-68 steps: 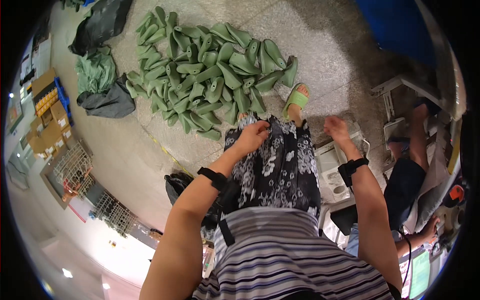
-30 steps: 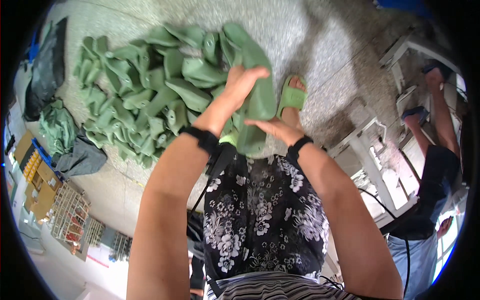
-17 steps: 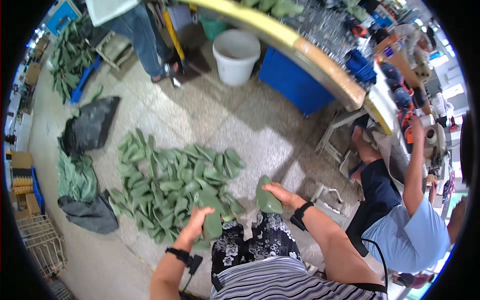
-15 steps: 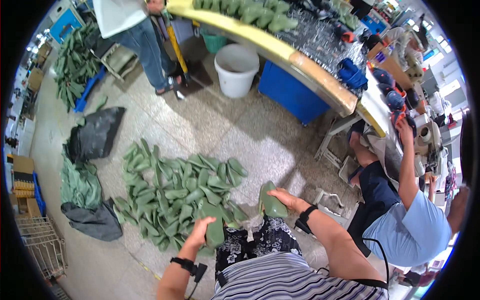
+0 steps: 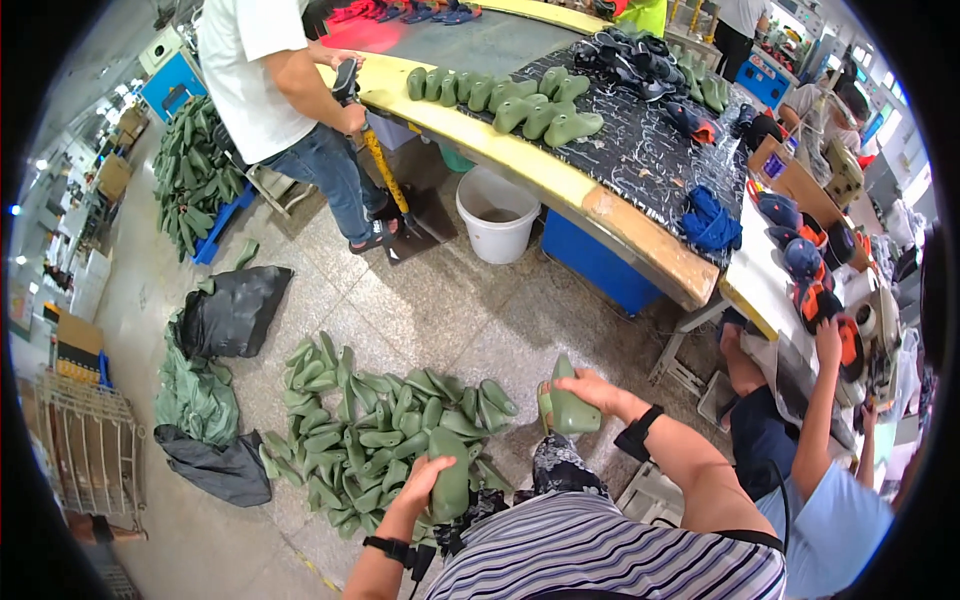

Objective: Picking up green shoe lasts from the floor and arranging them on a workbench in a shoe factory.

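My left hand (image 5: 418, 482) is closed round a green shoe last (image 5: 450, 468), held upright in front of my lap. Out to the right, my right hand (image 5: 598, 392) grips another green shoe last (image 5: 574, 412), with its narrow end pointing up. A second green edge shows against that last's left side; whether it is a separate last I cannot tell. A heap of similar green shoe lasts (image 5: 375, 440) lies on the floor just ahead and to the left of my legs.
Ahead stands a long yellow-edged table (image 5: 640, 235) bearing rows of green lasts (image 5: 540, 105). Beneath it are a white bucket (image 5: 497, 225) and a blue box (image 5: 600, 265). Dark sacks (image 5: 235, 310) lie left. One person holds a yellow-handled shovel (image 5: 385, 170); another sits at right.
My view has tilted upward, showing more of the table and the standing person. Both hands keep hold of their lasts, and my right arm reaches a little farther forward.
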A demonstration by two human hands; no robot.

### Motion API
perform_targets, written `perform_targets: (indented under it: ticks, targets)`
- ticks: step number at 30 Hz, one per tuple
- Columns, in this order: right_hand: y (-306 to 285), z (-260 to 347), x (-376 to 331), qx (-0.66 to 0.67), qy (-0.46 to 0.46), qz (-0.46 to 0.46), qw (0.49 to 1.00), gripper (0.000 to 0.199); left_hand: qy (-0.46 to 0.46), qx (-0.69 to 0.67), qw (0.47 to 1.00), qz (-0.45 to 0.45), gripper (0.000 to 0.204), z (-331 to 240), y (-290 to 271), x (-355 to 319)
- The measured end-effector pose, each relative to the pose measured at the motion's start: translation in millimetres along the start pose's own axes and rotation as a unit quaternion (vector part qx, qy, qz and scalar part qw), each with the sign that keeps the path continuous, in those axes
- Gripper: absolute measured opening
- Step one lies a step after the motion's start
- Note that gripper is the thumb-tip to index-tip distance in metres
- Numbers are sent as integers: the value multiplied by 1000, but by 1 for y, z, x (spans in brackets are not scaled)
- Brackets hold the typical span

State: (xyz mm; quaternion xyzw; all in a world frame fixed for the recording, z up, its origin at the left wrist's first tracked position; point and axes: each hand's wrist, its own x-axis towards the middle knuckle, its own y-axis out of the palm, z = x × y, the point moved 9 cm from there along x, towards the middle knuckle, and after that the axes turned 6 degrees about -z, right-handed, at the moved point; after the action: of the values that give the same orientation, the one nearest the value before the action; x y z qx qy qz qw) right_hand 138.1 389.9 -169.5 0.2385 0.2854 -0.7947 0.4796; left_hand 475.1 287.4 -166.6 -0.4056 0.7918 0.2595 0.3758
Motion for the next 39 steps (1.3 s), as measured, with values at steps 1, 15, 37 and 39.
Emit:
perform_targets:
  ticks: [1,15,37,39]
  targets:
    - [-32,31,12,-38,-51,-35,997,58,-6,24,1000,6,41,-28,31,12]
    - [-365,233,155,-368,-157,-254,880,60,451,584,675,-28,55,-463,494,175]
    - [42,-80,155,-307,-58,46,949,24,88,485,862,-121,40,106,-26,131]
    - [117,-124,153,-263,-30,135,955,23,57,436,887,-140,41,149,-58,90]
